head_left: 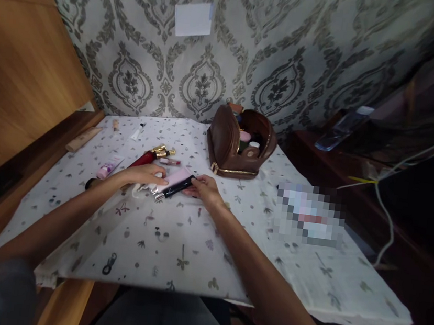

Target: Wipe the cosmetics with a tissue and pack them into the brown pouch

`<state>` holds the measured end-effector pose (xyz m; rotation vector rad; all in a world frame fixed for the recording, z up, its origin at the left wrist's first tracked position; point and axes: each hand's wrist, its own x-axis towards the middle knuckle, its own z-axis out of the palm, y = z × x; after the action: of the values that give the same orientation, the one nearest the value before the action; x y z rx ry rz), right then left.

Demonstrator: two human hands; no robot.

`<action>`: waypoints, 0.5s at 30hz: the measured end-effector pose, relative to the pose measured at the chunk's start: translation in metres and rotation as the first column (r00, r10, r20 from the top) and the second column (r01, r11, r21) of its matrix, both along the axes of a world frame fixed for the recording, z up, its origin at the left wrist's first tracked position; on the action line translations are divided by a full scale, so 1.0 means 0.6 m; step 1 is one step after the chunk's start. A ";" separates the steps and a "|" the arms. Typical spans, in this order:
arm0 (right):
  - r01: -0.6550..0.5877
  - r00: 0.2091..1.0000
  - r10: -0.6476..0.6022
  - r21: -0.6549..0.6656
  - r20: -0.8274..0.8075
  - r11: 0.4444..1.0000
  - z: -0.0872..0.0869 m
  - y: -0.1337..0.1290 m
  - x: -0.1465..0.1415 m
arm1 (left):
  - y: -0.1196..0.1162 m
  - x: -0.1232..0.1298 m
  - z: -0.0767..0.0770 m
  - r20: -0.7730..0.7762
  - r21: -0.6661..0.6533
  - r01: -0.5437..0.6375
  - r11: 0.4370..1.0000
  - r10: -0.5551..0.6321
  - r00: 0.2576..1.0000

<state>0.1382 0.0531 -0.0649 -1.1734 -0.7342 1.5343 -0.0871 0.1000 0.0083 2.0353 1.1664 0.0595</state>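
My right hand (203, 190) is closed on the end of a slim black tube (177, 188) with a silver end, slanting over the cloth between my hands. My left hand (145, 174) has its fingers bent around a crumpled white tissue (143, 190), close to the tube's silver end. Just behind the tube, a flat pale pink piece (176, 175) lies near my left fingertips; whether they touch it is unclear. Beyond my left hand are a red bottle (144, 159) with a gold top and a small lipstick (170, 162). A pink-and-white squeeze tube (108, 168) lies left of my forearm.
An open brown leather cosmetic bag (226, 148) stands at the back, with several items inside. A small white tube (137, 132) and a beige tube (83, 139) lie at the back left. A blurred-out object (309, 214) is on the right of the patterned tablecloth (205, 256).
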 end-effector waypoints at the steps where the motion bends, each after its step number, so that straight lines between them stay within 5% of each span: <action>1: 0.000 1.000 0.000 -0.003 0.003 1.000 0.001 0.000 0.000 | 0.000 0.000 0.000 -0.002 0.005 0.006 1.000 -0.006 1.000; 15: -0.010 1.000 0.010 -0.013 0.001 1.000 0.010 -0.007 0.000 | -0.004 -0.003 0.000 -0.024 0.043 -0.003 0.999 0.004 1.000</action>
<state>0.1383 0.0490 -0.0589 -1.1816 -0.7327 1.5489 -0.0888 0.0977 0.0082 2.0772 1.1923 0.0628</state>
